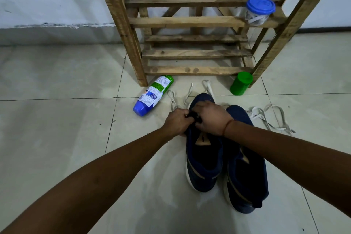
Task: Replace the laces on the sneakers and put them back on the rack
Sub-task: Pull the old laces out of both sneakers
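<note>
Here both hands meet over the front of a navy sneaker (204, 157) standing on the tiled floor (57, 119). The left hand (177, 121) has its fingers curled tight, and the right hand (209, 118), with a red thread (228, 126) at its wrist, is curled the same way. Between them they pinch a dark lace (193, 115) at the shoe's eyelet area. How the lace runs through the eyelets is hidden under the fingers.

Just to the right of the grip stands the second sneaker (245, 167), touching the first along its side, toe pointing the same way. Just beyond the knuckles a loose white lace (187, 95) lies on the tiles, and another white lace (273, 118) lies to the right, past the second sneaker. Left of the grip and a little farther out lies a spray bottle (153, 95) on its side. Farther ahead stands the wooden rack (195, 53), with a green container (241, 83) on the floor at its right leg and a blue-lidded jar (259, 11) on a slat above.
</note>
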